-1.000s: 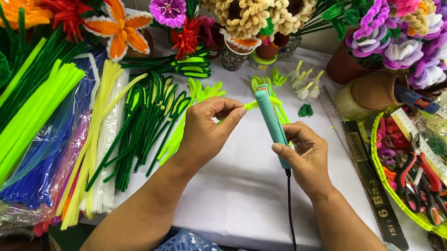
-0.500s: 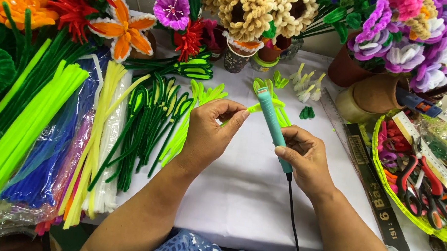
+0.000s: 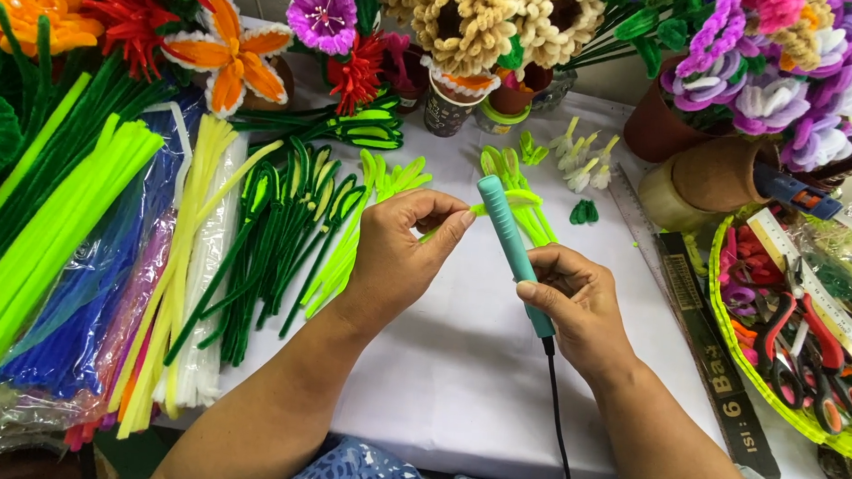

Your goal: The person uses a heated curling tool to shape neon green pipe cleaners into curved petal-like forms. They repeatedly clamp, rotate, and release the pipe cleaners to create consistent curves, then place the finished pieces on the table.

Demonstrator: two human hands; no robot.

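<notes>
My right hand grips a teal, pen-shaped corded tool, its tip pointing away from me over the white table cover. My left hand pinches a lime-green pipe cleaner loop between thumb and fingers, holding it against the tool's upper end. Just beyond the tool lies a small bunch of bent lime-green loops.
Bundles of green, yellow, white, blue and pink pipe cleaners fill the left side. Pipe-cleaner flowers in pots line the back. A tape roll, a black ruler and a green basket of scissors sit at right.
The tool has tilted slightly and both hands have shifted a little lower and left while the left fingers keep working the green loop at the tool's tip.
</notes>
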